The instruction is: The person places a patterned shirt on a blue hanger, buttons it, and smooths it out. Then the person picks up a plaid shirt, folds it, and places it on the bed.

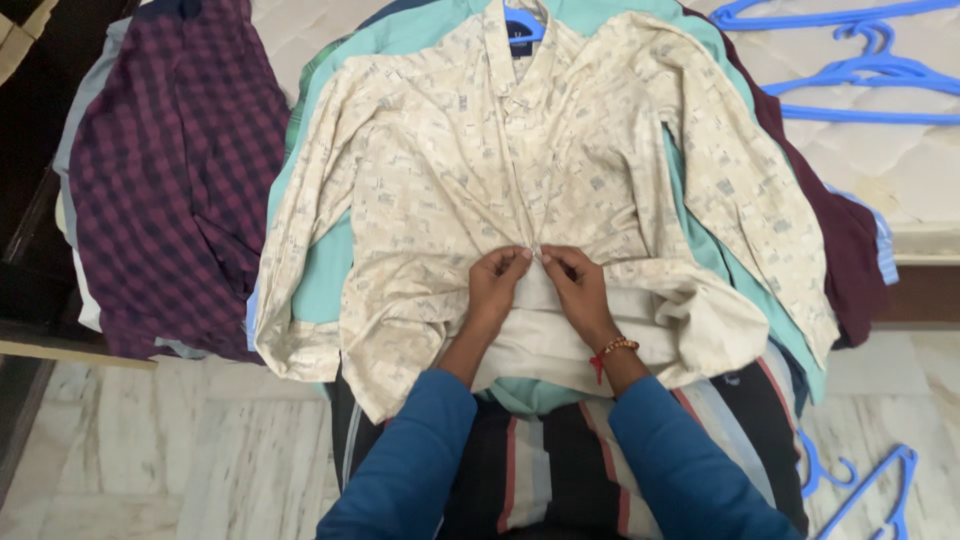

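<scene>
Far left, a purple-and-navy checked cotton shirt (175, 180) lies crumpled on the edge of the white quilted mattress (890, 165). Next to it sits the stack of shirts, and on top is the cream printed long-sleeved shirt (440, 170), spread flat, collar away from the person, with a plain teal shirt (325, 275) showing beneath its edges. At the shirt's front placket, low down, the left hand (497, 285) pinches the fabric, fingers closed on the cloth. Right beside it, fingertips nearly touching, the right hand (578, 290) grips the same placket, a red-and-gold beaded bracelet (615, 348) on its wrist. Further right, a maroon shirt (850, 250) peeks out, and blue plastic hangers (860, 70) lie on the mattress, with another blue hanger (885, 485) on the marble floor (200, 450).
</scene>
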